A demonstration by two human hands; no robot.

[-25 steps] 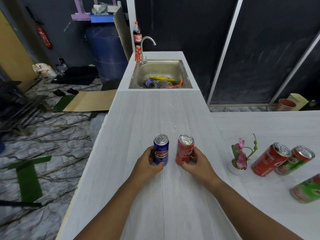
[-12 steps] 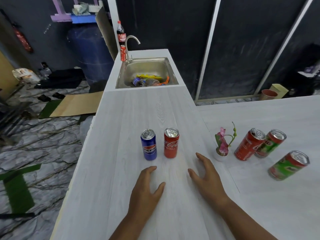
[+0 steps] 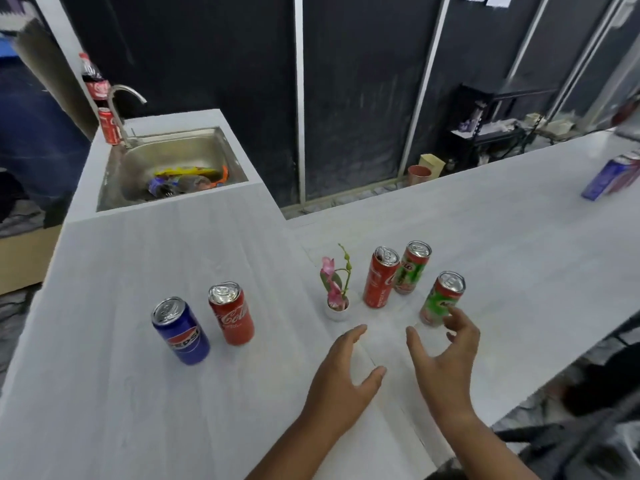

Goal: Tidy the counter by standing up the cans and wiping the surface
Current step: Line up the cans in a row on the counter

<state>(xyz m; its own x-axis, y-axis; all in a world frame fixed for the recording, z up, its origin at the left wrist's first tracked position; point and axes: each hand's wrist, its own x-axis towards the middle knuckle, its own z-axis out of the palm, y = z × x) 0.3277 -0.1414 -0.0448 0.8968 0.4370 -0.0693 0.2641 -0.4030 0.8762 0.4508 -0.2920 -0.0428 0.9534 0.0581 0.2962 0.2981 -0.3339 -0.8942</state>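
White wood covers the counter (image 3: 138, 393) I am looking down on. I see the left hand (image 3: 343, 368) low over it, fingers straight and spread, holding nothing. The right hand (image 3: 446, 355) is at its 3 o'clock, fingers bent a little and apart, and it holds nothing too.

A green Milo can (image 3: 441, 299) is at 12 o'clock from the right hand, just past the fingertips. I cannot tell if they touch it. At 11 o'clock from that can are a red Coca-Cola can (image 3: 380, 278) and a second Milo can (image 3: 412, 268), side by side. I cannot tell if these three stand or lie.

A small flower pot (image 3: 336, 299) sits at 12 o'clock from the left hand. At its 10 o'clock a blue Pepsi can (image 3: 180, 329) and another Coca-Cola can (image 3: 231, 312) stand up, close together. Far off at 11 o'clock is the metal sink (image 3: 221, 147).
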